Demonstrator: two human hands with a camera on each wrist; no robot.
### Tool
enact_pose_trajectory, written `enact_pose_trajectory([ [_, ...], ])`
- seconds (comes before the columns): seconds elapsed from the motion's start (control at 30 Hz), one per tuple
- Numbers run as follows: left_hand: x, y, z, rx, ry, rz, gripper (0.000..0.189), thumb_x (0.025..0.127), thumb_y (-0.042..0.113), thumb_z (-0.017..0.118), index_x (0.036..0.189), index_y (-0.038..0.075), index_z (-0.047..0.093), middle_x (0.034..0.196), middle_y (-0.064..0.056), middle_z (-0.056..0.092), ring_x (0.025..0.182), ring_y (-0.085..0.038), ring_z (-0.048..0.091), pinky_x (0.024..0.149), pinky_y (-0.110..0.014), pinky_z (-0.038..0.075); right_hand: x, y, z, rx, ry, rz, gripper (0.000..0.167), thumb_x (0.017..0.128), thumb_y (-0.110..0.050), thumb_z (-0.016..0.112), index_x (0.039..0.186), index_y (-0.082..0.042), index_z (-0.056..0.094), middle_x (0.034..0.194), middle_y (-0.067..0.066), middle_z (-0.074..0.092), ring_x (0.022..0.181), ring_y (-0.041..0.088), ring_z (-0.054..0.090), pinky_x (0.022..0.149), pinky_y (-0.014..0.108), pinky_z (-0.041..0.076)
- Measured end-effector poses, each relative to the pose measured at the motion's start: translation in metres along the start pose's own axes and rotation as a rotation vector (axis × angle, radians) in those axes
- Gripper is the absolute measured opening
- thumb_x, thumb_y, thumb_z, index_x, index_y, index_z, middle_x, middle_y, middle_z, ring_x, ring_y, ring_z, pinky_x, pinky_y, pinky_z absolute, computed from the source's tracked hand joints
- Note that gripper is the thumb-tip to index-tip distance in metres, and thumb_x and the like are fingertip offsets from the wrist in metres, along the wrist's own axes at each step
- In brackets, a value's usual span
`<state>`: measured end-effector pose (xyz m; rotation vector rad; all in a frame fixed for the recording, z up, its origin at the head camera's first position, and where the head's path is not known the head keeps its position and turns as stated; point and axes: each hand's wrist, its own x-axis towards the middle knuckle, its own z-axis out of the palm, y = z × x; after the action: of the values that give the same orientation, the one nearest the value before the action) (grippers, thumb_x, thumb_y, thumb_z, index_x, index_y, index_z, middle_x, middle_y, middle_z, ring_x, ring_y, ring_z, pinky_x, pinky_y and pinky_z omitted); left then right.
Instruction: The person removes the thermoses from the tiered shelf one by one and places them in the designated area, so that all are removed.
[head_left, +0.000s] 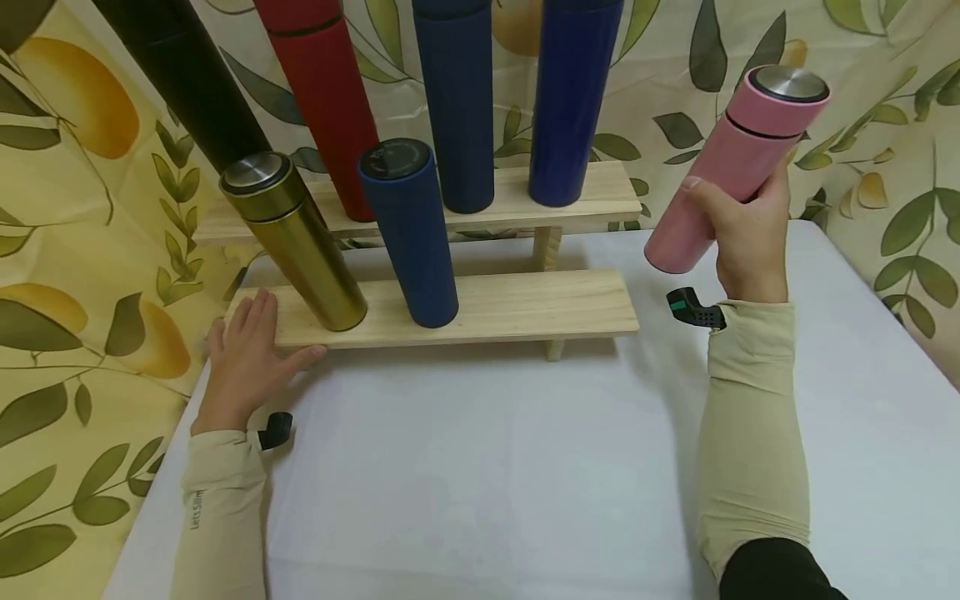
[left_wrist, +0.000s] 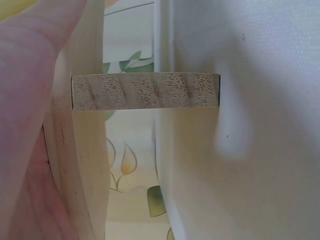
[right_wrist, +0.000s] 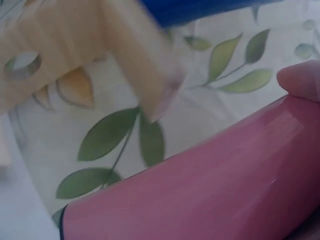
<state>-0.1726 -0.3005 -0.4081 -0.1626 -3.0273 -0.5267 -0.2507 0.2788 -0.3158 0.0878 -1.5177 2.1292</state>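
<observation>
My right hand [head_left: 753, 229] grips a pink thermos bottle [head_left: 723, 179] round its body, tilted, with its steel-topped lid up and to the right. The bottle is up off the table, to the right of a two-tier wooden stand. In the right wrist view the pink bottle [right_wrist: 190, 190] lies across the lower part, a fingertip on it. My left hand [head_left: 251, 358] rests on the left end of the lower shelf [head_left: 540, 304], fingers straight on top and thumb along the front edge. A gold thermos [head_left: 303, 246] and a blue thermos [head_left: 412, 237] stand on that shelf beside it.
On the upper shelf [head_left: 506, 187] stand a black bottle [head_left: 187, 75], a red one [head_left: 322, 100], a dark blue one [head_left: 457, 108] and a glossy blue one [head_left: 573, 92]. A white cloth covers the table [head_left: 465, 475]. Leaf-patterned fabric [head_left: 885, 167] hangs behind and at the left.
</observation>
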Motion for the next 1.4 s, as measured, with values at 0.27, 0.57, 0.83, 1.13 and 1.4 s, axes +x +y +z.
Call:
enact_pose_trajectory([
  [0.27,-0.003,0.002,0.002,0.009,0.004,0.004,0.122,0.094,0.073,0.067,0.168,-0.006,0.011,0.176,-0.027,0.010,0.160,-0.049,0.006,0.121,-0.069,-0.006,0.014,0.025,-0.012,-0.122,-0.036,0.063,0.071,0.080,0.008,0.077,0.143,-0.015,0.054,0.131,0.009,0.056,0.119,0.023,0.053,0.102,0.041,0.044],
  [0.57,-0.005,0.003,0.003,0.007,0.004,0.003,0.123,0.094,0.074,0.066,0.168,-0.007,0.010,0.176,-0.027,0.010,0.160,-0.049,0.006,0.122,-0.069,-0.007,0.034,0.048,-0.018,-0.128,-0.138,0.202,0.073,0.085,0.013,0.074,0.146,-0.017,0.048,0.135,0.006,0.052,0.121,0.023,0.051,0.106,0.041,0.042],
  [0.83,-0.001,0.002,0.002,0.012,0.012,0.001,0.123,0.094,0.075,0.065,0.168,-0.006,0.010,0.176,-0.026,0.009,0.161,-0.048,0.006,0.122,-0.068,-0.007,0.043,0.063,-0.026,-0.173,-0.149,0.244,0.071,0.086,0.011,0.073,0.146,-0.019,0.048,0.134,0.005,0.051,0.121,0.022,0.051,0.110,0.044,0.038],
  [1.13,-0.001,0.002,0.004,0.003,0.014,-0.005,0.122,0.094,0.074,0.065,0.168,-0.007,0.010,0.176,-0.025,0.009,0.161,-0.047,0.006,0.122,-0.068,-0.008,0.045,0.079,-0.030,-0.200,-0.162,0.245,0.064,0.086,0.011,0.072,0.139,-0.017,0.051,0.129,0.005,0.055,0.116,0.021,0.054,0.105,0.039,0.041],
  [1.4,-0.002,0.001,0.004,0.012,0.025,0.006,0.121,0.095,0.072,0.066,0.168,-0.007,0.012,0.176,-0.026,0.011,0.160,-0.048,0.007,0.122,-0.069,-0.006,0.045,0.081,-0.032,-0.204,-0.164,0.255,0.068,0.088,0.007,0.073,0.145,-0.021,0.048,0.133,0.004,0.053,0.121,0.021,0.052,0.112,0.044,0.037],
])
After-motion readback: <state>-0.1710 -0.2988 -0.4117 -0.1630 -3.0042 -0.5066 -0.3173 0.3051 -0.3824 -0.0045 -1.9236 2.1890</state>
